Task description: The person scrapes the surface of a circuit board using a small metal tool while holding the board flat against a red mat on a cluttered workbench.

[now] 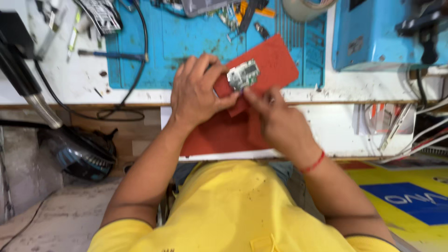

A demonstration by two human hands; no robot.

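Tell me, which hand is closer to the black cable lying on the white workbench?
Left. The left hand is just right of the black cable; the right hand lies farther right, beyond the small green circuit board.

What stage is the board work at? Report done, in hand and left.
Done: the circuit board is out in the open, lying bare on the red mat. In hand: the left hand steadies the board's edge while the right hand pinches at its lower corner; any tool there is too blurred to tell. Left: tools lie scattered on the blue mat, and no casing is in sight.
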